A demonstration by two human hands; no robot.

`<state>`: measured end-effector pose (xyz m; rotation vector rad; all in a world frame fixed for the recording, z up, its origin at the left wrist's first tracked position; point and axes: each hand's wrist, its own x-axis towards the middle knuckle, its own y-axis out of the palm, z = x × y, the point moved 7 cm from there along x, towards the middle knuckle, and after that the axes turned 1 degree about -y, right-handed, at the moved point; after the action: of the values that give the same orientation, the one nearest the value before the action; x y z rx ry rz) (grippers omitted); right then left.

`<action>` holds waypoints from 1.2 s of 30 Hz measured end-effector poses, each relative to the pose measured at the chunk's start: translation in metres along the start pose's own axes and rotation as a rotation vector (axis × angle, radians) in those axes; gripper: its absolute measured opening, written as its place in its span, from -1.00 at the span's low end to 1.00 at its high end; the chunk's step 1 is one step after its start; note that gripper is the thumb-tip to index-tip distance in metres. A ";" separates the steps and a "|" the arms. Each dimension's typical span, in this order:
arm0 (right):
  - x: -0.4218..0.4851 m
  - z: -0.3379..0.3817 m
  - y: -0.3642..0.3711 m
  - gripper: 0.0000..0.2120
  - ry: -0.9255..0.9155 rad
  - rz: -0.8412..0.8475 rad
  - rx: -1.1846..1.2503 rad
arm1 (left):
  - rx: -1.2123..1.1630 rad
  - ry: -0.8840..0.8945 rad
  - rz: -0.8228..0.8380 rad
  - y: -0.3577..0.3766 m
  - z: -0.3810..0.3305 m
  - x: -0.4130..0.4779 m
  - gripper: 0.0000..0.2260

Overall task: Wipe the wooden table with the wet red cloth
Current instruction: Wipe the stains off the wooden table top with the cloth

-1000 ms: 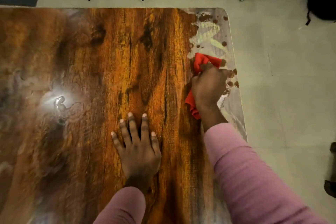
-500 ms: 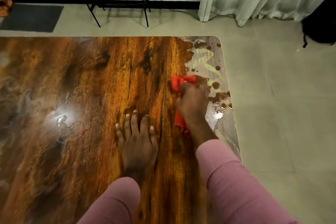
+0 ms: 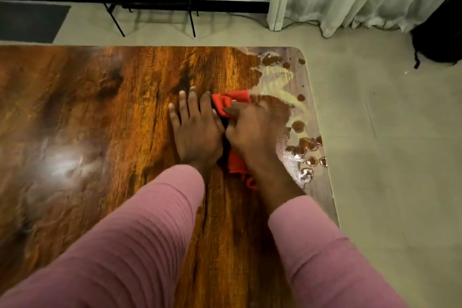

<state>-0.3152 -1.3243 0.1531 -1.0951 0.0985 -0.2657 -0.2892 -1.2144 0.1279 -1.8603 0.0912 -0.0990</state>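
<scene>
Here, left hand [image 3: 197,132] lies flat on the table [image 3: 100,107], likely bracing; at its 3 o'clock, right hand [image 3: 252,132] grips the cloth [image 3: 230,102] to wipe.

The cloth [image 3: 231,105] is lying on the table [image 3: 100,107] near its far right corner, under the right hand [image 3: 252,132]; the left hand [image 3: 197,132] is resting just left of it; droplets [image 3: 297,125] are sitting along the right edge.

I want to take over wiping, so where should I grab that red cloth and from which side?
Probably the bunched far end of the red cloth, from above on the far side: it sticks out past the right hand holding its middle, while the near tail lies under that wrist.
</scene>
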 end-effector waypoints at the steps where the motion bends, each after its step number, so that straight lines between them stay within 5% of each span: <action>1: 0.006 -0.007 -0.002 -0.69 -0.033 0.035 -0.022 | 0.000 0.004 0.005 0.002 -0.003 0.005 -0.54; 7: 0.039 -0.070 -0.036 -0.82 0.488 -0.307 0.034 | 0.039 0.048 0.039 0.017 -0.005 0.004 -0.50; 14: 0.068 -0.031 -0.005 -0.67 -0.017 -0.003 -0.013 | 0.031 0.060 0.062 0.020 -0.006 0.006 -0.48; 19: 0.101 -0.086 -0.043 -0.75 0.459 -0.318 0.000 | 0.020 0.068 0.066 0.021 -0.004 0.007 -0.49; 22: 0.119 -0.045 -0.028 -0.80 0.382 -0.297 -0.010 | 0.022 0.061 0.081 0.021 -0.005 0.008 -0.48; 28: 0.139 0.022 0.020 -0.63 -0.023 0.144 0.105 | 0.097 0.063 0.128 0.025 -0.005 0.009 -0.45; 33: 0.144 -0.036 -0.027 -0.76 0.432 -0.287 -0.038 | 0.046 0.061 0.104 0.021 -0.006 0.010 -0.42; 36: 0.148 -0.008 -0.014 -0.78 0.360 -0.274 -0.050 | 0.031 0.070 0.132 0.024 -0.004 0.012 -0.36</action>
<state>-0.1764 -1.3760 0.1694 -1.1008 0.2772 -0.7092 -0.2782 -1.2267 0.1066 -1.8150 0.2594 -0.0733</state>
